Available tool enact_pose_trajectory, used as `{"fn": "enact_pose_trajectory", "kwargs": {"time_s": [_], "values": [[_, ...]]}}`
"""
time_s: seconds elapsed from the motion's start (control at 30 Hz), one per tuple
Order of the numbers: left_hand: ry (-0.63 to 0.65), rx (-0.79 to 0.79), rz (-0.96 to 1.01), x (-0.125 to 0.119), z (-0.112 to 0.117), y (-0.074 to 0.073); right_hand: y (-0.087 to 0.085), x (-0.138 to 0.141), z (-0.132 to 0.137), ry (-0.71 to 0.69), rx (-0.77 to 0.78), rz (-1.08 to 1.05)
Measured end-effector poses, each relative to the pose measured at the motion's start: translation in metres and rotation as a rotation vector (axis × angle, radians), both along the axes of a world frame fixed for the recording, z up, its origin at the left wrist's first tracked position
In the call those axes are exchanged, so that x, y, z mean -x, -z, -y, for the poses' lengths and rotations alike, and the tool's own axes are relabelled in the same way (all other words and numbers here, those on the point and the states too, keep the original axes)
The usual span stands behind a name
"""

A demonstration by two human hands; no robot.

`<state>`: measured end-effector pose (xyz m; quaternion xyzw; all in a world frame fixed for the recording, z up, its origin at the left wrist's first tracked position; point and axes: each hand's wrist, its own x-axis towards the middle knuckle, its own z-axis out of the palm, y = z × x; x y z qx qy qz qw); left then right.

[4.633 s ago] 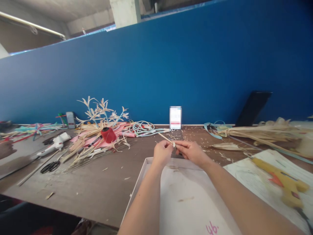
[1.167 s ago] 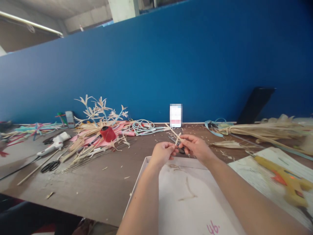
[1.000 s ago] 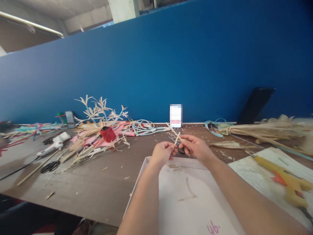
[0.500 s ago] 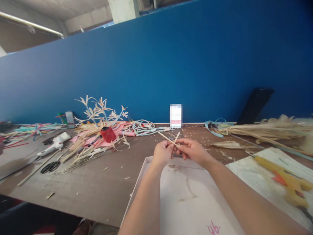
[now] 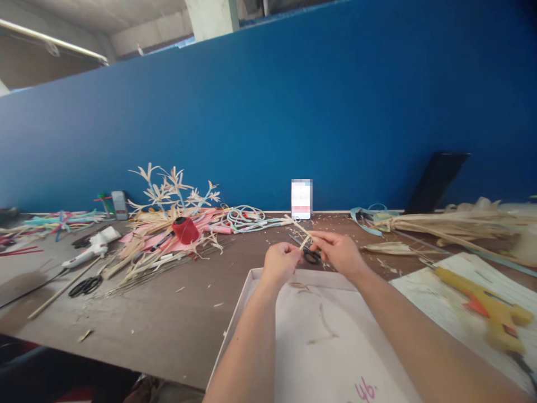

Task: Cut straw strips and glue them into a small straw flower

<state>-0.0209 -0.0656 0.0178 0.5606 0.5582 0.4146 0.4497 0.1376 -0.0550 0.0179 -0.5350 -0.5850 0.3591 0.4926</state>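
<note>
My left hand [image 5: 282, 262] is closed, its fingertips pinching the lower end of a short pale strip [image 5: 305, 242] that looks like dried husk or straw. Between the thumb and fingers of my right hand [image 5: 338, 251] is a longer pale strip [image 5: 297, 224], slanting up to the left. The two strips meet at an angle close to my right fingertips; whether they are joined I cannot tell. Black-handled scissors [image 5: 311, 257] lie on the table just beyond and between my hands. Both wrists are over a shallow white tray [image 5: 235, 330] with thin curled scraps in it.
To the left are a white glue gun [image 5: 90, 250], another pair of scissors [image 5: 85, 286], a red cone [image 5: 185, 230] and husk flowers [image 5: 157, 193]. On the right, a yellow glue gun [image 5: 482, 296] rests on papers. A lit phone [image 5: 301, 200] stands before the blue partition [image 5: 268, 112].
The strips, crossed in an X before, now meet near my right fingertips. My hands have moved slightly apart, the right one outward and up, and the scissors behind show more.
</note>
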Motion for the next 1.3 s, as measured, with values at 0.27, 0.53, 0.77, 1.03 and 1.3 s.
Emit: {"fn": "enact_pose_trajectory", "kwargs": {"time_s": [0.27,0.53,0.77,1.03,1.3], "values": [[-0.025,0.047,0.065,-0.001,-0.004,0.003,-0.007,-0.007,0.008,-0.292,0.191,-0.300],[-0.044,-0.141,-0.071,0.001,-0.006,0.011,0.004,0.011,0.005,-0.255,0.137,-0.055],[-0.036,-0.014,0.066,-0.003,-0.003,0.006,0.002,-0.016,-0.006,0.042,0.073,-0.203],[-0.063,-0.070,-0.035,-0.002,-0.006,0.010,0.000,0.002,0.009,-0.441,0.240,-0.224],[-0.063,-0.153,-0.113,-0.003,-0.005,0.010,0.007,0.006,0.001,-0.240,0.132,-0.111]]}}
